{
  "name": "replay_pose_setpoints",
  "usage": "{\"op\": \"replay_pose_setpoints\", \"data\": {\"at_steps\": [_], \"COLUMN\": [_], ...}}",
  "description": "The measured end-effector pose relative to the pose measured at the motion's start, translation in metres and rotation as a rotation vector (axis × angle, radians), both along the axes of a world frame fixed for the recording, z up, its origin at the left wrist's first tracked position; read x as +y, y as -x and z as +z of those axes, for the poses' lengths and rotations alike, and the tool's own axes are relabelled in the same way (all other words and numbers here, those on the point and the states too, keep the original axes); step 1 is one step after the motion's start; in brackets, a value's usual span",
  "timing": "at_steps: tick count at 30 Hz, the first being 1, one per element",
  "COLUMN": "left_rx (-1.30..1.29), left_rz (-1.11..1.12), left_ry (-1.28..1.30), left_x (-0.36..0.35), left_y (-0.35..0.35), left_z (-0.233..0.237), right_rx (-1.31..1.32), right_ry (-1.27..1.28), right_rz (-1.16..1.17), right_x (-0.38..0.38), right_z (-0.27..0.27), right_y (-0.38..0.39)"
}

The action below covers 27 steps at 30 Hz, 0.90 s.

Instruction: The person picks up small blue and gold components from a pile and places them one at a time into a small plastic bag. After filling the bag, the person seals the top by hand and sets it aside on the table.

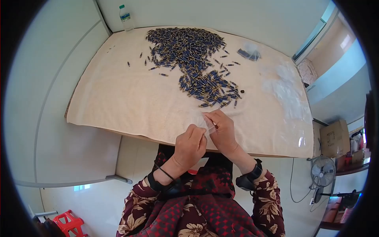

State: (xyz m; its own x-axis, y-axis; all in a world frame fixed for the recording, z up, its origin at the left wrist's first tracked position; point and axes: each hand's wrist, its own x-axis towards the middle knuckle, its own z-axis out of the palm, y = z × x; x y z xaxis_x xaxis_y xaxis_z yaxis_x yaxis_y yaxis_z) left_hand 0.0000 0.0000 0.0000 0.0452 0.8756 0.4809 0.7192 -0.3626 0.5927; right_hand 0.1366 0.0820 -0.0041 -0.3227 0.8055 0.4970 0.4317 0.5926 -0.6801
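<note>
My left hand (191, 145) and my right hand (222, 130) meet at the near edge of the table, both pinching a small clear plastic bag (211, 130) between the fingertips. A large pile of small dark blue and gold cylindrical parts (192, 55) spreads across the far half of the cream cloth (118, 98). The pile's nearest end (221, 94) lies just beyond my right hand. Several loose parts (152, 63) are scattered to the left of the pile.
A water bottle (126, 17) stands at the table's far left corner. A filled bag of parts (248, 53) and empty clear bags (286, 93) lie on the right. A cardboard box (334, 138) and a fan (322, 172) stand to the right, a red stool (69, 223) lower left.
</note>
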Motion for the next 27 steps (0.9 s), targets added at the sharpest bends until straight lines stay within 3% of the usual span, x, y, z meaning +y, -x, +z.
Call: {"op": "replay_pose_setpoints", "data": {"at_steps": [4, 7, 8, 11, 15, 23, 27], "left_rx": [-0.145, -0.419, -0.421, -0.819, -0.964, -0.853, -0.865], "left_rz": [-0.059, 0.165, 0.166, 0.008, -0.073, -0.006, 0.001], "left_ry": [-0.167, -0.073, -0.073, 0.170, 0.401, 0.299, 0.242], "left_x": [0.005, 0.013, 0.016, 0.021, 0.019, 0.019, 0.022], "left_y": [0.011, 0.030, 0.032, 0.035, 0.041, 0.045, 0.043], "left_z": [0.021, 0.009, 0.001, -0.012, -0.011, -0.023, -0.026], "right_rx": [0.162, 0.453, 0.451, 0.477, 0.441, -0.017, 0.019], "right_ry": [0.054, 0.844, 0.844, 0.826, 0.787, 1.033, 1.013], "right_rz": [0.093, 0.181, 0.181, 0.220, 0.184, 0.408, 0.422], "right_x": [0.010, 0.002, 0.003, 0.002, -0.004, 0.010, 0.011], "right_z": [0.000, 0.023, 0.022, 0.020, 0.028, 0.022, 0.026], "right_y": [-0.002, -0.011, -0.012, -0.010, -0.006, -0.027, -0.028]}}
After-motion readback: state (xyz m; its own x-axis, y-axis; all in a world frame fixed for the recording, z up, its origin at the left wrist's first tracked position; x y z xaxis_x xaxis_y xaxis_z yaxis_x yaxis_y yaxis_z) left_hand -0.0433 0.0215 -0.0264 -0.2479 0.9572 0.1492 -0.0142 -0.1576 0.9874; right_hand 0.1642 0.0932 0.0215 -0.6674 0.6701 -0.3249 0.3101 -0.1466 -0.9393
